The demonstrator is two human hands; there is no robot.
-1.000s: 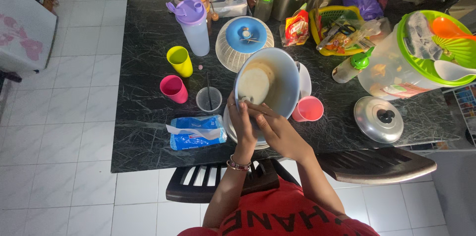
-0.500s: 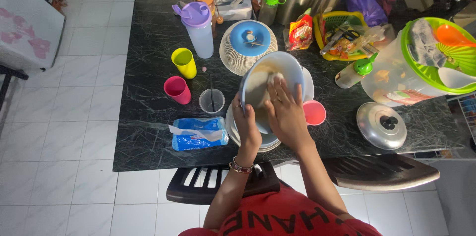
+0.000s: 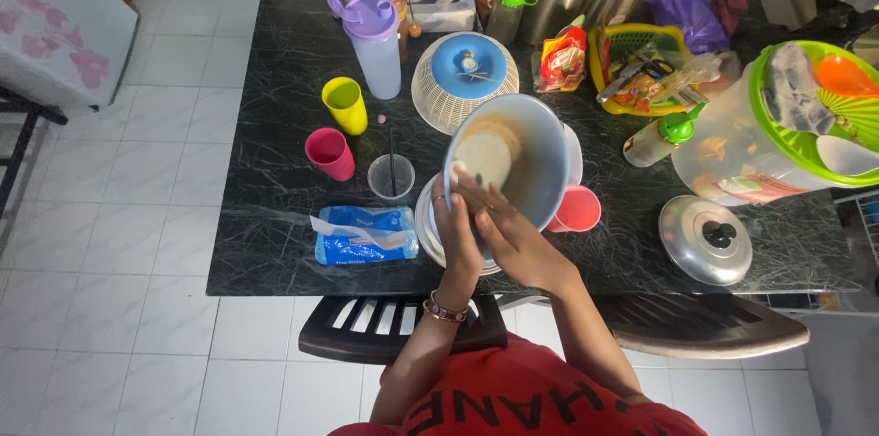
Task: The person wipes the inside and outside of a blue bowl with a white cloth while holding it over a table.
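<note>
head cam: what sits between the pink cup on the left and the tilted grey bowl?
A clear plastic cup with a dark straw stands between the pink cup and the grey bowl, in the head view.

Tilted grey-blue plastic bowl (image 3: 526,157) above stacked white plates (image 3: 428,233), near table (image 3: 275,79) front edge. Left: clear tumbler (image 3: 390,178), pink plastic cup (image 3: 329,153), blue wipes packet (image 3: 363,235). Right: pink cup (image 3: 576,210), round metal lid (image 3: 705,240). Behind: white mesh basket (image 3: 465,79).

Bright even daylight, soft shadows, sharp focus, wide-angle bending at edges
</note>
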